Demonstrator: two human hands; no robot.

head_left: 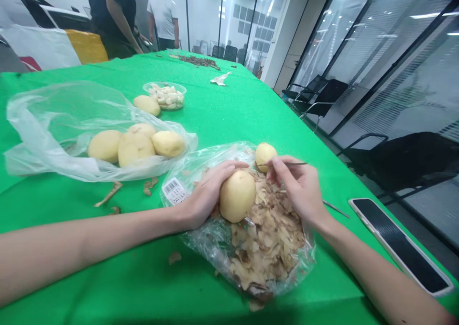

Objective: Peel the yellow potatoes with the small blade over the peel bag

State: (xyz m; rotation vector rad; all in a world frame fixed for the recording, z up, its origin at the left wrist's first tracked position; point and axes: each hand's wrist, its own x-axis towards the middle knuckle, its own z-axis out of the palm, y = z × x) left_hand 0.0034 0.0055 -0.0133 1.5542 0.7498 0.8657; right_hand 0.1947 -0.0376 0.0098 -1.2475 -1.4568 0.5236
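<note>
My left hand [208,193] is wrapped round a peeled yellow potato [237,196] and holds it over a clear plastic bag [211,239] heaped with brown peelings [268,234]. My right hand [297,188] is pinched on a thin metal tool [292,163] just right of the potato. A smaller peeled potato [264,154] lies on the bag behind my right hand.
On the green table [229,109], another clear bag [53,124] at left holds three peeled potatoes [134,145]. Behind it are one more potato [147,105] and a clear bowl [165,95]. A phone [398,243] lies at right. Two people stand at the far end.
</note>
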